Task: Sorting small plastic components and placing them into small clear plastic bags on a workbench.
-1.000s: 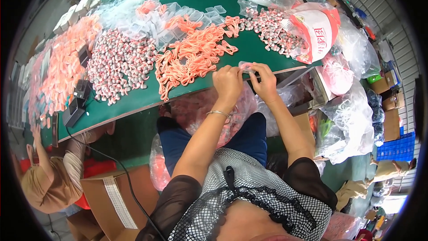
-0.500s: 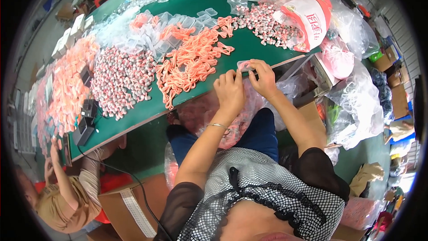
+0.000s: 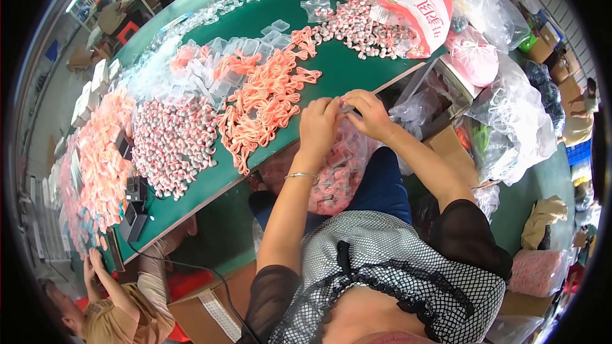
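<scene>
My left hand (image 3: 319,126) and my right hand (image 3: 371,115) meet at the front edge of the green table (image 3: 338,70). Between their fingertips is a small clear plastic case (image 3: 345,106) with something pink in it, mostly covered by the fingers. Both hands are closed on it. Beneath them, by my lap, hangs a clear bag (image 3: 336,181) of similar pink-filled cases. Left of my hands lies a heap of orange looped cords (image 3: 271,92). Farther left is a pile of small pink-and-grey rounded pieces (image 3: 173,143).
Empty clear cases (image 3: 264,41) lie behind the cords. A red-and-white bag (image 3: 421,9) spills more rounded pieces (image 3: 366,28) at the far right. Clear plastic bags (image 3: 510,127) and an open cardboard box (image 3: 452,153) crowd my right. A co-worker (image 3: 121,309) sits at the left.
Both hands have drawn closer together around the case, which the fingers now cover more. The whole view has shifted a little, so the table contents sit slightly more to the left.
</scene>
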{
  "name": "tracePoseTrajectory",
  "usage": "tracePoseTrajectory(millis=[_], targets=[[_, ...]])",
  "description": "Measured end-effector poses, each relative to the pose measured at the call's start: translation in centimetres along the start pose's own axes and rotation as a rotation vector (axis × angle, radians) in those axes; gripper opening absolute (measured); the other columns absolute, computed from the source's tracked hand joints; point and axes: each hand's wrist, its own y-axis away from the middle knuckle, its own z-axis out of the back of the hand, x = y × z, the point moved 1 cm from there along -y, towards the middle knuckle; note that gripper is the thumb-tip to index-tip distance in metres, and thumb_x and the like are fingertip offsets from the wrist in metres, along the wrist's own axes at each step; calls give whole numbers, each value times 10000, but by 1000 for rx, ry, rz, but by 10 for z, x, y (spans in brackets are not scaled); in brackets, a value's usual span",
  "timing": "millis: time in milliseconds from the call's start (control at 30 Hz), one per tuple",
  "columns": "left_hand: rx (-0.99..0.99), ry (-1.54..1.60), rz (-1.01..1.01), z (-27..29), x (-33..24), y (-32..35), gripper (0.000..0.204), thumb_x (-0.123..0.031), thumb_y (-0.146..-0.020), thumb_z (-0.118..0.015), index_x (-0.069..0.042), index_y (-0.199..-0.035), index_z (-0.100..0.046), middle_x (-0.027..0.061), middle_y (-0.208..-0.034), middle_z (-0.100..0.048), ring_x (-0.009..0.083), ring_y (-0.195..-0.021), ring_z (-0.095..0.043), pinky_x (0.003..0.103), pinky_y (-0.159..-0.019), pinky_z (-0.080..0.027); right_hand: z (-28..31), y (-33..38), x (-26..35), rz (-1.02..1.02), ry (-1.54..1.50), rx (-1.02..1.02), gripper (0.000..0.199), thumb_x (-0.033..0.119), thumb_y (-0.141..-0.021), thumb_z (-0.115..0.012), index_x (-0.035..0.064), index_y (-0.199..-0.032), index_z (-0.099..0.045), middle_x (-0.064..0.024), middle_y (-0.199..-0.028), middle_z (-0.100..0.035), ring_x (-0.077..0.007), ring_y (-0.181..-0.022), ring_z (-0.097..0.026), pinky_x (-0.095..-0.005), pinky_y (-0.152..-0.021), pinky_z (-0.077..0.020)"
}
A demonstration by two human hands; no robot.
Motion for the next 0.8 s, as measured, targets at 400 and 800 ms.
tracePoseTrajectory(millis=[400, 800], targets=[[78, 184, -94, 26, 0, 47, 179, -135, -828, -700, -13, -950, -650, 130, -865, -614, 324, -783, -598, 405, -685, -500, 5, 31, 53, -226, -296, 206, 282, 80, -763, -727, 34, -1031, -649, -130, -888, -601, -311, -787, -610, -373, -684, -503], [316, 34, 440, -11, 27, 119, 256, -271, -887, -640, -55, -1016, -688, 169, -966, -663, 372, -868, -656, 451, -738, -523, -98, 126, 16, -638, -448, 380, 207, 132, -746, -743, 50, -932, -705, -125, -842, -650, -285, -764, -638, -375, -686, -513]])
